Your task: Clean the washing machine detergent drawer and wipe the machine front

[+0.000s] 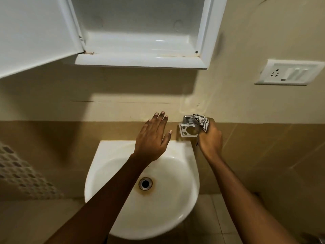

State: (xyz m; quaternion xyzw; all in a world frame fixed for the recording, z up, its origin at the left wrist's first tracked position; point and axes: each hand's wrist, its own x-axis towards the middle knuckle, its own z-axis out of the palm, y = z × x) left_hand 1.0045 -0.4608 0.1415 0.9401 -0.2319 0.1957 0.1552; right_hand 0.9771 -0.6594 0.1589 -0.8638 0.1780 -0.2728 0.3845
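Left hand [151, 138] hovers over sink [109, 150] far rim, fingers [161, 118] straight, slightly spread. Right hand [210, 138] grips striped cloth [202, 120], fingers curled round it, at chrome holder [188, 130], right of sink.

White fittings against beige and tan.
The sink [186, 173] is white, with a rust-brown ring round its drain [145, 183]. Above it the cabinet [140, 61] is white on a pale beige wall [123, 88]; up to its right, a black-and-white patterned cloth [202, 120], a silver holder [183, 131] and a white socket plate [288, 72]. Left of it, grey-and-white checked tiles [21, 171].
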